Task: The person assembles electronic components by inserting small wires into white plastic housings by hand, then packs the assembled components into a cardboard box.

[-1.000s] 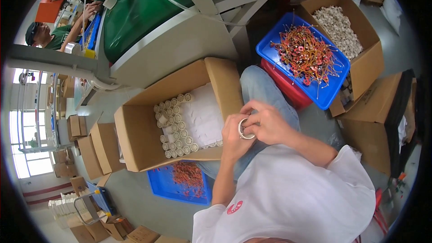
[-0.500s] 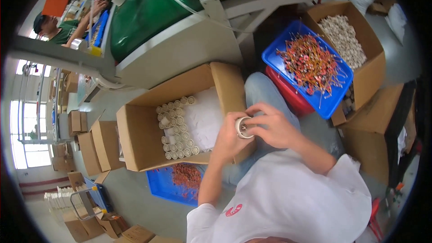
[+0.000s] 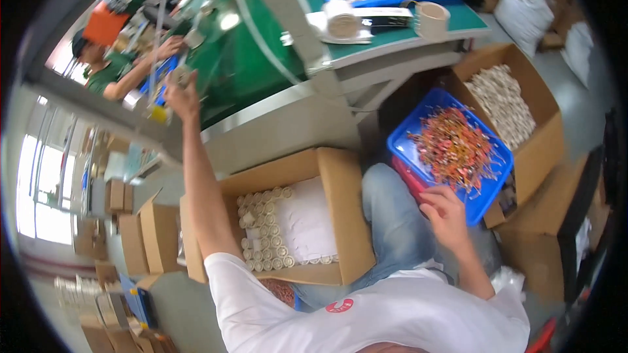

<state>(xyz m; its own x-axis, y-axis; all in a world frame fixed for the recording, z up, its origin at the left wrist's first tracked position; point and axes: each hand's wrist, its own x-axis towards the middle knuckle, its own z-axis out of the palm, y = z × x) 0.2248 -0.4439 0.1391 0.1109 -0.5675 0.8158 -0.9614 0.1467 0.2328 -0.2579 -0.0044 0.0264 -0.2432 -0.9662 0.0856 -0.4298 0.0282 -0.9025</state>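
The left hand point(image 3: 178, 95), raised to the upper left of the frame, pinches a small pale ring point(image 3: 181, 77), while the right hand point(image 3: 445, 212), fingers loosely curled and holding nothing, rests at the blue tray point(image 3: 399, 147) of orange wired parts point(image 3: 458, 147); picking a single part cleanly likely avoids tangles.

Small round whitish coil point(image 3: 181, 77), gripped in the raised left hand point(image 3: 180, 95) at full arm's reach above the green surface point(image 3: 242, 72). Blue tray point(image 3: 481, 199) of tangled orange-red wired parts point(image 3: 458, 147), tilted beside the knee; the right hand point(image 3: 445, 216) rests at its near rim, fingers point(image 3: 428, 199) curled and touching the parts.
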